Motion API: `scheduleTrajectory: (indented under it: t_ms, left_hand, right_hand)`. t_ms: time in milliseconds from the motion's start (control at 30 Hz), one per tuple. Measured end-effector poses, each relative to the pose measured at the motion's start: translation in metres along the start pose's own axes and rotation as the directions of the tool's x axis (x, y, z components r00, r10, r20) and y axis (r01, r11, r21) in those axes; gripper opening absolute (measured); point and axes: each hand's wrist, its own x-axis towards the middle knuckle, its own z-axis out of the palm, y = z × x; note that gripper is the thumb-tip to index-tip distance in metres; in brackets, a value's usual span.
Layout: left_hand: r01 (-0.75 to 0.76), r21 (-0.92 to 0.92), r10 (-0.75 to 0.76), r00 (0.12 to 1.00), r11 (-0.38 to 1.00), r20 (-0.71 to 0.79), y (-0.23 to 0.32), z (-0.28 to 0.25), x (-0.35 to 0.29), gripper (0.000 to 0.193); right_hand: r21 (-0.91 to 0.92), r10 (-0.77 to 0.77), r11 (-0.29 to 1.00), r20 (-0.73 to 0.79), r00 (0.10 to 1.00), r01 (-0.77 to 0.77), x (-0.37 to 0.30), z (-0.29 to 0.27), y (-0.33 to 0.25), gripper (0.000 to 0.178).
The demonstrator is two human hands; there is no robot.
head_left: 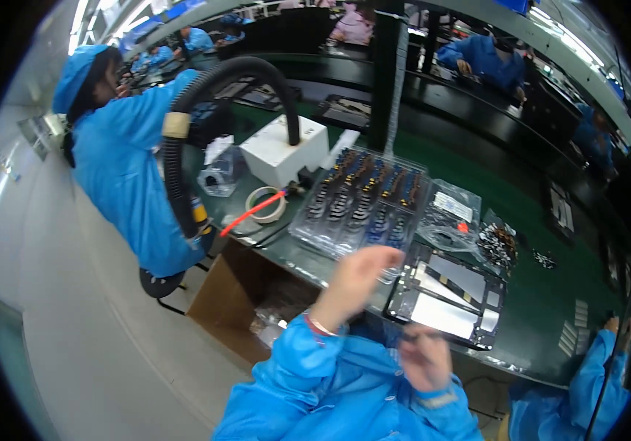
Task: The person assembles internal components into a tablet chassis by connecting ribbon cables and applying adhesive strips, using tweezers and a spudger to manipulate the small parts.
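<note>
My left hand point(356, 285), blurred by motion, is over the near edge of a clear plastic tray point(308, 229); its fingers point right, and what they hold, if anything, cannot be made out. The tray carries rows of small striped and dark blue parts point(341, 202). Low in front of my body, my right hand point(427, 359) is curled, with a thin dark thing at its fingertips too smeared to name. Just beyond it lies an opened tablet-like device point(444, 312) in a black frame, with silver-white panels and a dark strip across them.
Behind the tray, a white box point(284, 151) joins a black flexible hose point(176, 158). A tape roll point(265, 204), plastic bag point(449, 217) and loose small parts point(498, 242) lie on the green table. Below stands a cardboard box point(220, 305). Co-workers sit left point(120, 147) and right point(576, 382).
</note>
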Motion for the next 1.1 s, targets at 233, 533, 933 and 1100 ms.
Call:
scheduleTrajectory:
  t_ms: [233,533,933,1100]
  left_hand:
    - [-0.071,-0.662,-0.363,0.790,0.746,-0.494,-0.063,-0.198,-0.076,0.041]
    - [-0.220,-0.559,-0.314,0.641,0.800,-0.701,-0.064,-0.166,-0.079,0.036]
    - [-0.113,0.335,0.007,0.954,0.935,0.301,-0.008,0.087,0.064,0.016]
    - [-0.317,0.622,0.212,0.948,0.716,0.238,-0.045,0.121,0.099,0.005]
  right_hand:
    - [-0.014,0.531,0.842,0.204,0.822,-0.540,0.162,0.137,0.181,0.014]
    - [0.232,0.480,0.815,0.243,0.843,-0.531,0.161,0.096,0.206,0.014]
    - [-0.727,-0.371,0.628,0.034,0.928,0.277,0.071,-0.045,-0.144,0.017]
    - [-0.796,-0.456,0.550,-0.030,0.889,0.255,0.109,-0.097,-0.146,0.016]
